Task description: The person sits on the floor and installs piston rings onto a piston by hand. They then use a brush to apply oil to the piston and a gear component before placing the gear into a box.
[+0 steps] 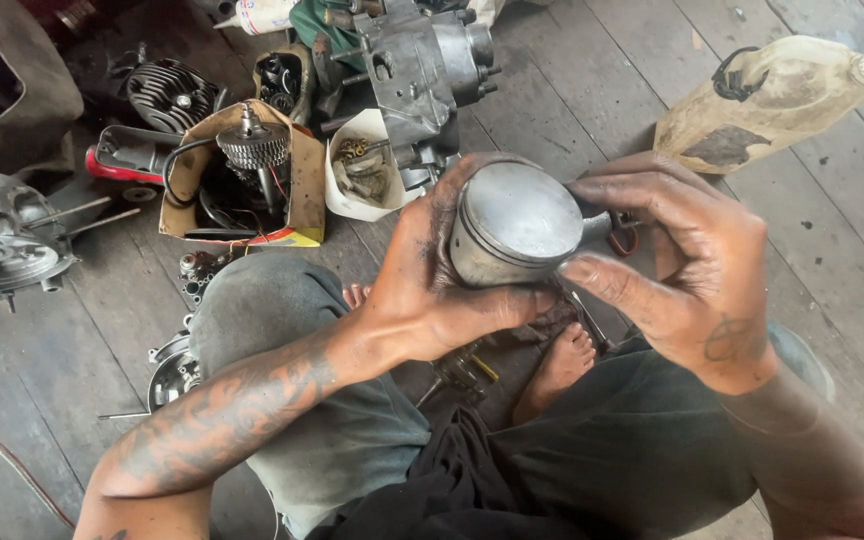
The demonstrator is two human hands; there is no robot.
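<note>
A grey metal piston (512, 225) with ring grooves is held up in the middle of the view, its flat crown toward the camera. My left hand (432, 290) wraps around its left side and underside, thumb across the front. My right hand (677, 265) grips its right side, fingers at the top edge and thumb below, at the pin area. Both hands are smeared with dark grease. My knees and bare feet (562, 365) are below, over the wooden plank floor (832, 250).
An engine block (422, 75) lies just beyond the piston. A cardboard box (302, 185) holds a gear shaft (252, 145). A white tub (357, 165) of small parts sits beside it. A dirty plastic oil jug (772, 100) lies far right. An engine cover (2, 255) rests at left.
</note>
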